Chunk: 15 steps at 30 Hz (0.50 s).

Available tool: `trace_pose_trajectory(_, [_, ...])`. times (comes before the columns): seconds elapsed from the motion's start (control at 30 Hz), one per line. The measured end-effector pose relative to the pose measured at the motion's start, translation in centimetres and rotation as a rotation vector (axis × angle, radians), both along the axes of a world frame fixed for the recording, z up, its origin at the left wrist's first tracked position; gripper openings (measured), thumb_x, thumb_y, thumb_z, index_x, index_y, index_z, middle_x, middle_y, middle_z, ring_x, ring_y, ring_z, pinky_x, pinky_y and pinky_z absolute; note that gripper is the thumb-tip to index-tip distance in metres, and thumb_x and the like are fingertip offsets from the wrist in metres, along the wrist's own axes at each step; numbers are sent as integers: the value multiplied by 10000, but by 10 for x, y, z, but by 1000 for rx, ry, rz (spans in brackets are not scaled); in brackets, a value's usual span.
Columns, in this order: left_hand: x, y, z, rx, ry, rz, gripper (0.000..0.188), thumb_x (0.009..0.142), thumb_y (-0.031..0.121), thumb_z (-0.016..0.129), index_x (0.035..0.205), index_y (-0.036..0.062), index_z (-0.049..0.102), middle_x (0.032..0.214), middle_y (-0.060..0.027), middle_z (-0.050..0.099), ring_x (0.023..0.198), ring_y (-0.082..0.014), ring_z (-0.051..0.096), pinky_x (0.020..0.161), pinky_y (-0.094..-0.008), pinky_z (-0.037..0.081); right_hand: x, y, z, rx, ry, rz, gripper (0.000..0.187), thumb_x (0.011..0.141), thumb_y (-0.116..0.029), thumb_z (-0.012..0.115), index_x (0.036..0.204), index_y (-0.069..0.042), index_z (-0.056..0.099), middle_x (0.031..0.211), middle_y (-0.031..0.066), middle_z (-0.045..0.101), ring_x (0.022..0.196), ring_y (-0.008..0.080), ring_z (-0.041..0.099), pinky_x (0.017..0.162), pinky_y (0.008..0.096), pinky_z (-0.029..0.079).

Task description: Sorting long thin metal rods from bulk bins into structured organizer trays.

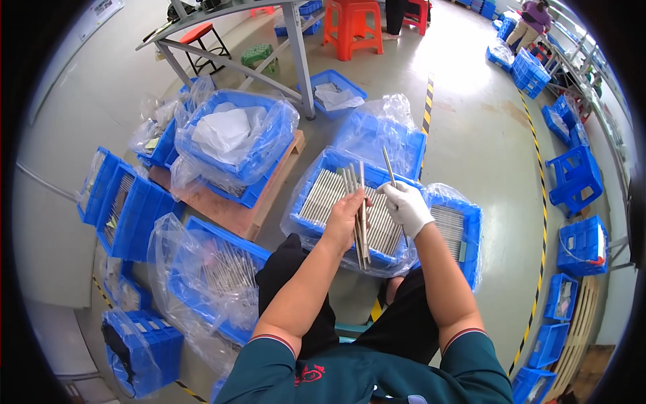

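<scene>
My bare left hand [345,217] is closed round a small bundle of thin metal rods [362,236], which stand nearly upright and stick out above and below the fist. To its right, my right hand [406,206], in a white glove, grips a single metal rod [388,163] that slants up to the left. Both hands are over a blue crate [321,161] lined with clear plastic. Rows of similar metal rods [319,198] lie side by side in it. What the palms cover is hidden.
At my left, a plastic-lined crate [245,244] holds loose rods. Another crate of rods [476,236] stands at the right. Beyond are a wooden pallet [269,195] bearing crates, a table leg [298,60], a red stool [353,27] and a blue stool [575,178]. A person [533,25] bends far off.
</scene>
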State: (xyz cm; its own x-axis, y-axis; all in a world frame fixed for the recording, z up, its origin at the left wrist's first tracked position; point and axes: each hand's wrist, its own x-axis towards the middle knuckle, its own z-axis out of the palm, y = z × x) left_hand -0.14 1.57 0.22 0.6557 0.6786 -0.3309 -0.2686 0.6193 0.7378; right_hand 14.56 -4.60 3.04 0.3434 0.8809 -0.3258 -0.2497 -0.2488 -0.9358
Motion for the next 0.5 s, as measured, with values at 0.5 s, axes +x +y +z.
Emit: trace_pose_trajectory(0.5, [4,-28,-7,-113,-10,-495,326,892,381,566,807,67,583,702,3,531,611,-107,509,555,-271,472,88,21,-45,200,148,-584,275,824,-303,625,683,-87,529,550,1,444,453,120,425,428,268,341])
